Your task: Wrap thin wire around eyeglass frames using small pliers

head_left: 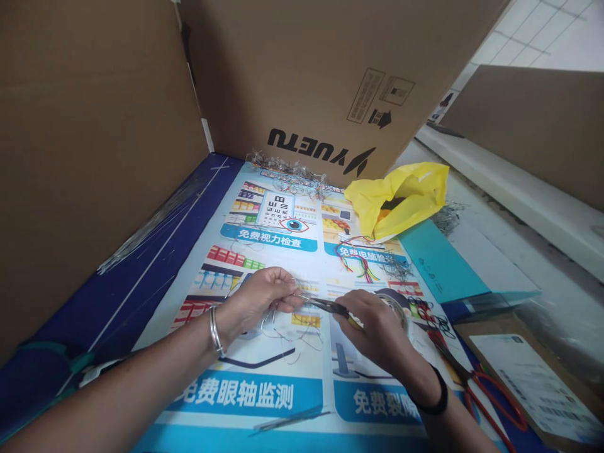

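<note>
My left hand, with a silver bangle on its wrist, pinches thin wire between thumb and fingers. Several loose wire ends hang below that palm. My right hand is wrapped round the handles of a pair of pliers, whose dark jaws point left and meet the wire close to my left fingertips. Whether the jaws are fully closed on the wire is too small to tell. A roll of clear tape lies partly hidden behind my right hand. Loose curly wires lie on the printed sheet under my hands.
Cardboard panels wall off the back and left. A yellow bag lies at back right, near coloured threads. Red-handled scissors and black rings are at the right. Straight wires lie left and in front.
</note>
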Action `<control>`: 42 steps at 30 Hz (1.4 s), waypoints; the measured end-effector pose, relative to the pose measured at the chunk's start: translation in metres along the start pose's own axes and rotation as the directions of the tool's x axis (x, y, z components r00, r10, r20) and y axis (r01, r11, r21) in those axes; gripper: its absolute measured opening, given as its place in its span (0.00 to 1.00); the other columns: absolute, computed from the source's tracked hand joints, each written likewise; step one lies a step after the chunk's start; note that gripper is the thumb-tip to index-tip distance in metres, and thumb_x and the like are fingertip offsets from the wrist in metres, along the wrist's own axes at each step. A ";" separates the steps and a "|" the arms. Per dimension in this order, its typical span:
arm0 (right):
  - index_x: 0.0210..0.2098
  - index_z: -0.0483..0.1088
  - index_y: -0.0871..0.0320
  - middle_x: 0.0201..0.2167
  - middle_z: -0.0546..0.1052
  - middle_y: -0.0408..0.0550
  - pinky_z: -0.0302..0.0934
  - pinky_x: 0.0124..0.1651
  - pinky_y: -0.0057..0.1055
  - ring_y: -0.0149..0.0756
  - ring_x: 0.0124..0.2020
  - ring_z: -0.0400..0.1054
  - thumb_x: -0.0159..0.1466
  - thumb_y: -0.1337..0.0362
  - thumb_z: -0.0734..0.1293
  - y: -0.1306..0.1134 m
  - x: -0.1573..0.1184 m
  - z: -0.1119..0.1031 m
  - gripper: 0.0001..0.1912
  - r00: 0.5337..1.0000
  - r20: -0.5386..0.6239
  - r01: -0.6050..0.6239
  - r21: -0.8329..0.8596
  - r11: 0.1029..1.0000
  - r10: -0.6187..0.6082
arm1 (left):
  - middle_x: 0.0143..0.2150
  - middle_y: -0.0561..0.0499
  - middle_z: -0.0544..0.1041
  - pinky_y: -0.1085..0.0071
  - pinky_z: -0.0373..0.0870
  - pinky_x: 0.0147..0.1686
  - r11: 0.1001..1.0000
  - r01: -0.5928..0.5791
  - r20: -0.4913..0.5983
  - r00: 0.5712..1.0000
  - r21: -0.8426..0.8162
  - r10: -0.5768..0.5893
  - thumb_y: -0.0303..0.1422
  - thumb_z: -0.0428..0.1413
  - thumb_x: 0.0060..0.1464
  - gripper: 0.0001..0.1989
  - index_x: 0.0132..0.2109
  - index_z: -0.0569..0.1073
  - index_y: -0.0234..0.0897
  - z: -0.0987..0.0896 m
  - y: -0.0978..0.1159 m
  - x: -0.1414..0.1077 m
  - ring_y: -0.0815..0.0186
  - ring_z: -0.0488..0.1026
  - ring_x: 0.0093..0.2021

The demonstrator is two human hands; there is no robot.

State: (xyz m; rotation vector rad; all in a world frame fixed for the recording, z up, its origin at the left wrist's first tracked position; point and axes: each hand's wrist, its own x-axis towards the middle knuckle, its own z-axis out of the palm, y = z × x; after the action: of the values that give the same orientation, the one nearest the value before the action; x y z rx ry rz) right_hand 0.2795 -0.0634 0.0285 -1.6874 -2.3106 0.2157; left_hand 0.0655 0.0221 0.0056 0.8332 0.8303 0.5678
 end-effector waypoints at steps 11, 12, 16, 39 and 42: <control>0.32 0.68 0.58 0.30 0.69 0.47 0.48 0.37 0.35 0.37 0.34 0.59 0.60 0.71 0.60 0.021 0.000 -0.002 0.06 0.991 -0.018 0.115 -0.404 0.907 -0.134 | 0.27 0.47 0.77 0.77 0.70 0.28 0.999 0.024 -0.027 0.999 0.033 -0.023 0.28 0.60 0.49 0.08 0.31 0.66 0.32 0.003 0.005 -0.002 0.67 0.76 0.30; 0.32 0.68 0.58 0.31 0.70 0.47 0.49 0.37 0.35 0.38 0.34 0.59 0.60 0.71 0.60 0.021 0.000 -0.002 0.05 0.989 -0.013 0.126 -0.407 0.905 -0.144 | 0.27 0.48 0.77 0.77 0.70 0.28 0.999 0.022 -0.025 0.999 0.035 -0.021 0.28 0.59 0.49 0.08 0.32 0.66 0.32 0.002 0.004 -0.001 0.68 0.76 0.30; 0.36 0.69 0.58 0.32 0.71 0.48 0.50 0.39 0.35 0.38 0.35 0.60 0.61 0.69 0.61 0.021 -0.001 0.004 0.06 0.983 -0.038 0.147 -0.427 0.892 -0.180 | 0.28 0.48 0.77 0.77 0.70 0.28 0.999 0.012 0.008 1.000 0.043 -0.012 0.29 0.59 0.49 0.08 0.32 0.66 0.32 0.000 0.001 0.001 0.68 0.76 0.30; 0.37 0.70 0.57 0.29 0.73 0.46 0.55 0.36 0.30 0.34 0.33 0.65 0.63 0.66 0.61 0.021 -0.005 0.006 0.07 0.990 -0.095 0.077 -0.228 0.971 -0.101 | 0.24 0.52 0.76 0.76 0.63 0.25 0.955 0.016 0.187 0.980 0.296 -0.074 0.31 0.59 0.47 0.08 0.34 0.70 0.33 -0.003 -0.004 0.000 0.72 0.71 0.23; 0.36 0.70 0.57 0.29 0.73 0.46 0.55 0.37 0.30 0.34 0.33 0.65 0.62 0.65 0.61 0.019 -0.005 0.007 0.06 0.991 -0.105 0.058 -0.210 0.976 -0.082 | 0.24 0.52 0.76 0.75 0.64 0.26 0.945 0.048 0.179 0.978 0.322 -0.111 0.31 0.58 0.47 0.06 0.34 0.71 0.32 -0.002 -0.003 -0.001 0.72 0.71 0.24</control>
State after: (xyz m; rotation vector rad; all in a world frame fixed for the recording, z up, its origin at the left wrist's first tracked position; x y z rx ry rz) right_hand 0.2966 -0.0618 0.0162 -1.6591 -2.3713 -0.1367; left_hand 0.0635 0.0206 0.0030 1.1246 0.7807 0.2763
